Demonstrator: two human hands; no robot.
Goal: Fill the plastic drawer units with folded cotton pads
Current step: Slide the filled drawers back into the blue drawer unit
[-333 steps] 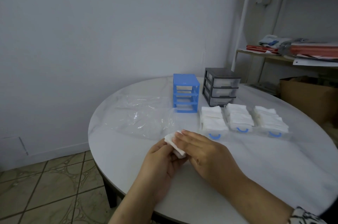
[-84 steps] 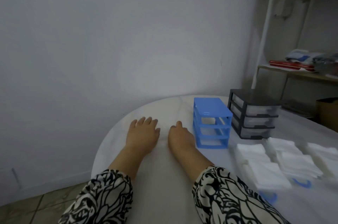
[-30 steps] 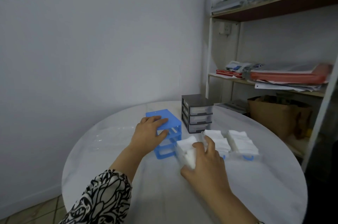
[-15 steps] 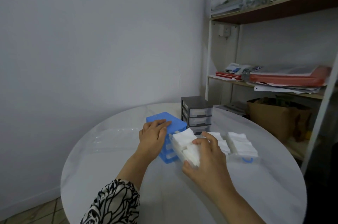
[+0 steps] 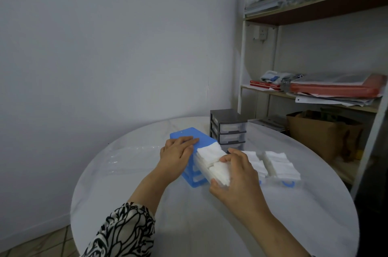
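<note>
On the round white marble-look table [image 5: 189,225], the blue plastic drawer frame [image 5: 194,170] stood beside the grey plastic drawer unit [image 5: 228,128], with two more clear pad-filled drawers [image 5: 281,169] lying to the right. The left hand [image 5: 175,157] lay flat, fingers straight, on the frame's top, while the right hand [image 5: 235,175] gripped the clear drawer heaped with folded white cotton pads [image 5: 212,159] at the frame's top slot (how far in, I could not tell). The heap rose above the drawer rim, so pads could have caught on the slot edge and spilled, or the light frame might have slid or tipped.

A round white table [image 5: 189,225] carries everything. On it stand a blue drawer unit [image 5: 196,181] and a grey drawer unit [image 5: 228,128]. Clear plastic wrap [image 5: 128,158] lies at the left.
</note>
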